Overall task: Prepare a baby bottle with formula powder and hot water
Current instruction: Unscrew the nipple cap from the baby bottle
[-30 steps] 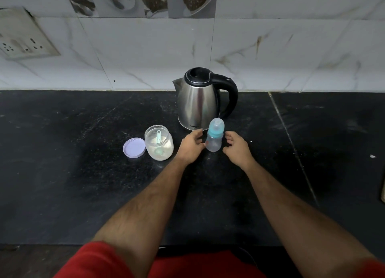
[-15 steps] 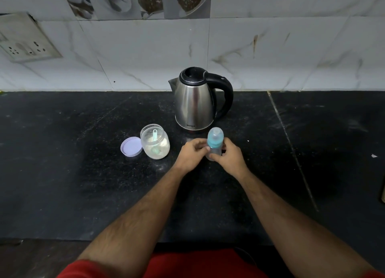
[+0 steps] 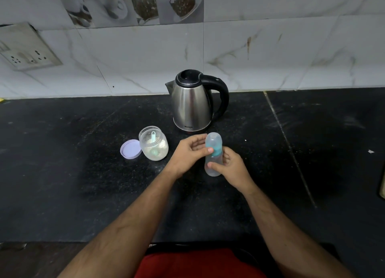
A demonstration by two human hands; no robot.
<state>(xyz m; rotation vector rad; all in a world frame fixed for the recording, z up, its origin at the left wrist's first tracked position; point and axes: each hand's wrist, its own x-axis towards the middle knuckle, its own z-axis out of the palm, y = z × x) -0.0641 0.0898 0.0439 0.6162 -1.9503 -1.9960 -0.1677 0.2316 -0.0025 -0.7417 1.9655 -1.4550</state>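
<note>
Bottle [image 3: 213, 155] between both hands, kettle-side

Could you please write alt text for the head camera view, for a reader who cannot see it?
Over a black stone counter, the right hand grips a clear plastic baby bottle while the left hand pinches its translucent cap. Behind stands a steel electric kettle; left of the hands, an open clear jar of white powder sits beside its lilac lid.

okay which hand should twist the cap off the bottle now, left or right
Left, probably. The left hand already has its thumb and fingers on the cap, while the right hand grips the bottle body lower down, so it can steady it while the left turns.
</note>
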